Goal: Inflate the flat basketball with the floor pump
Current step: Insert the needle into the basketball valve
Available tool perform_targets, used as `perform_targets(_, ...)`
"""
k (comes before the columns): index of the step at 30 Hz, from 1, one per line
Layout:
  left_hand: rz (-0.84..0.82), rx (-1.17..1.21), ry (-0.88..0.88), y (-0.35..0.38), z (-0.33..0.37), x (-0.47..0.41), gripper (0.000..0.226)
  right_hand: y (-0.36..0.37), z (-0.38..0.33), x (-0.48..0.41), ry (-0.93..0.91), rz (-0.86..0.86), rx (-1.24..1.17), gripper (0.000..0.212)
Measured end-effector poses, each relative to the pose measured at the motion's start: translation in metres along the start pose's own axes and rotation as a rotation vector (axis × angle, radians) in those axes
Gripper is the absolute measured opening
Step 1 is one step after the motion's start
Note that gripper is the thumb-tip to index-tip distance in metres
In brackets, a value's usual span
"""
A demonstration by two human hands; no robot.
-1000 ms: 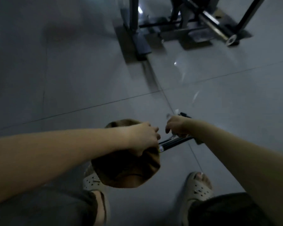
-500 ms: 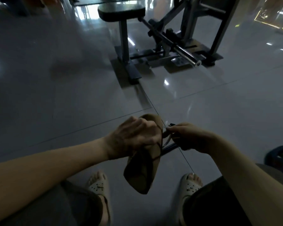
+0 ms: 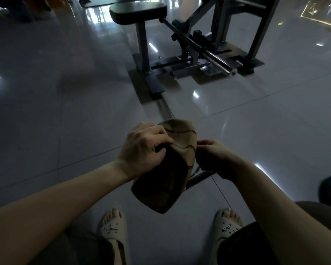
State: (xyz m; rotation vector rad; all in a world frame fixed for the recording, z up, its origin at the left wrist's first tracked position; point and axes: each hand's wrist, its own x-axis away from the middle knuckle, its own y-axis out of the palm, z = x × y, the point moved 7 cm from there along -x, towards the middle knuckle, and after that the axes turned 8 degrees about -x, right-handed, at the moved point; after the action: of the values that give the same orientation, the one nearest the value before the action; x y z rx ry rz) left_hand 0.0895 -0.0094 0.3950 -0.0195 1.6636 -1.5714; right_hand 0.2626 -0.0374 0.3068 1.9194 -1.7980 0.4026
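While two hands (image 3: 144, 148) (image 3: 213, 157) grip: one basketball (image 3: 172, 167).

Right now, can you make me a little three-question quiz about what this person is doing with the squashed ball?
1. True or false: the basketball is round and full.
2. Which hand grips the ball's top edge: A) left hand, B) right hand?
3. What do the feet wear?

Key: 1. False, it is folded flat. 2. A; the right hand pinches at its side. 3. Pale sandals.
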Motion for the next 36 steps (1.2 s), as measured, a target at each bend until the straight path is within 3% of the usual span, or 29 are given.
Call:
perform_targets(6,-0.131,0.105,-0.148,0.004,-0.021,-0.024,0.013,-0.006,-0.005,-0.020,0.008,0.087,0.043,0.040)
perform_targets(10,-0.350,0.215,-0.388,0.024,-0.045,-0.033,0.008,-0.012,-0.016,-0.018,-0.029,0.169,0.048,0.026)
perform_targets(13,-0.464,0.225,-0.527,0.035,-0.057,-0.036,0.007,-0.024,-0.026,-0.013,-0.072,0.226,0.006,0.045)
perform_targets(18,-0.634,0.193,-0.694,0.036,-0.073,-0.036,0.011,-0.030,-0.033,-0.005,-0.043,0.034,0.136,0.070)
perform_targets(23,-0.669,0.230,-0.833,0.033,-0.087,-0.035,0.014,-0.027,-0.039,-0.001,-0.071,-0.127,0.223,0.073)
perform_targets(27,-0.685,0.274,-0.949,0.040,-0.096,-0.029,0.019,-0.019,-0.042,-0.002,-0.092,-0.093,0.253,0.057)
perform_targets(32,-0.704,0.302,-0.969,0.061,-0.094,-0.017,0.014,-0.008,-0.049,-0.006,-0.175,0.044,0.197,0.033)
perform_targets(36,-0.534,0.213,-0.918,0.056,-0.084,-0.019,0.032,-0.015,-0.049,-0.004,-0.128,0.212,-0.025,0.022)
